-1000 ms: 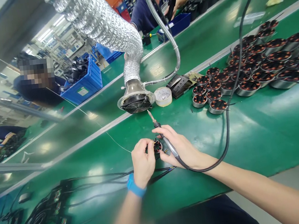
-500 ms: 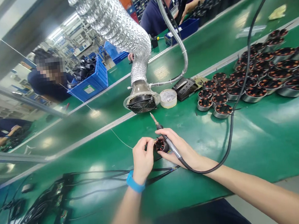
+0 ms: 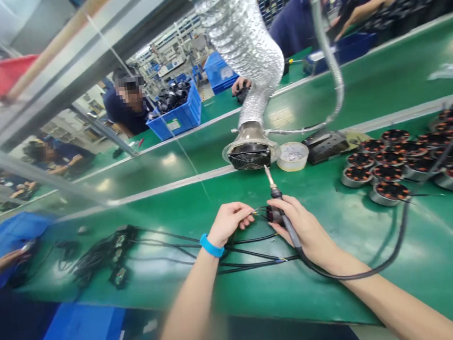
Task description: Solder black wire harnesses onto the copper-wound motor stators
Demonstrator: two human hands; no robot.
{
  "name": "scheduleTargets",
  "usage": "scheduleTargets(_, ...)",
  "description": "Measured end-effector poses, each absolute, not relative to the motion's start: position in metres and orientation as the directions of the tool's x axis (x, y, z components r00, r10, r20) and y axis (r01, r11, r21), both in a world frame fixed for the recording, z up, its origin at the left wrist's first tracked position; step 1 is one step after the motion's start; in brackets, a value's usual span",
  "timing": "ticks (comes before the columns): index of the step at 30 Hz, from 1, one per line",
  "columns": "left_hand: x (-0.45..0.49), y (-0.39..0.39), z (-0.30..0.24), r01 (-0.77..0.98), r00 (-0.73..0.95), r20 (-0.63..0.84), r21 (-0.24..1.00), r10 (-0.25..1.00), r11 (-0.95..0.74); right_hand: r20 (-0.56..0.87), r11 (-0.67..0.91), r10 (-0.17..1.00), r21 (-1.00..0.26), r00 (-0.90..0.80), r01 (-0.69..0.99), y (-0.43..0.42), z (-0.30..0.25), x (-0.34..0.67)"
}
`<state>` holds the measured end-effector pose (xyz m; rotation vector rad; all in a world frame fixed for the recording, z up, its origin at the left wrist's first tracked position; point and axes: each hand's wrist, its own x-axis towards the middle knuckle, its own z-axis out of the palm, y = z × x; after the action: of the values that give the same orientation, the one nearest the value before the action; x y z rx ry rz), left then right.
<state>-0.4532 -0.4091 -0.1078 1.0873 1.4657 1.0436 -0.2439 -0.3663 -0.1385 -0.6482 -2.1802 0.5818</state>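
Fingers (image 3: 243, 215) of left hand (image 3: 228, 224) curled at thin wires (image 3: 260, 210), grasp unclear; right hand (image 3: 304, 227) clenching soldering iron (image 3: 285, 223) beside stator (image 3: 273, 214).

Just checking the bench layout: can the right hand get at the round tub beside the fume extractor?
Probably yes. The right hand grips the soldering iron, and only green bench seems to lie between it and the round tub. It would likely need only a forward stretch.
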Motion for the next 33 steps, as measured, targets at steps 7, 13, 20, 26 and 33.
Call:
scheduleTargets(7, -0.444, -0.388, -0.101, 0.409, 0.016, -0.137, 0.905, 0.990, 0.118, 0.536, 0.773, 0.603, -0.576, -0.591, 0.265, -0.365, -0.138, -0.246)
scheduleTargets(13, -0.450, -0.377, -0.096, 0.262, 0.105, -0.326, 0.920, 0.939, 0.290, 0.498, 0.755, 0.613, -0.599, -0.613, 0.267, -0.366, -0.138, -0.245)
scheduleTargets(20, -0.460, -0.372, -0.100, 0.088, 0.276, -0.498, 0.865, 0.822, 0.494, 0.472, 0.719, 0.637, -0.648, -0.609, 0.250, -0.366, -0.138, -0.243)
scheduleTargets(26, -0.474, -0.376, -0.095, 0.119, 0.336, -0.527, 0.846, 0.781, 0.520, 0.469, 0.720, 0.635, -0.646, -0.614, 0.251, -0.367, -0.133, -0.243)
scheduleTargets(33, -0.461, -0.362, -0.084, 0.294, 0.346, -0.536, 0.841, 0.770, 0.453, 0.478, 0.718, 0.628, -0.661, -0.615, 0.220, -0.366, -0.135, -0.243)
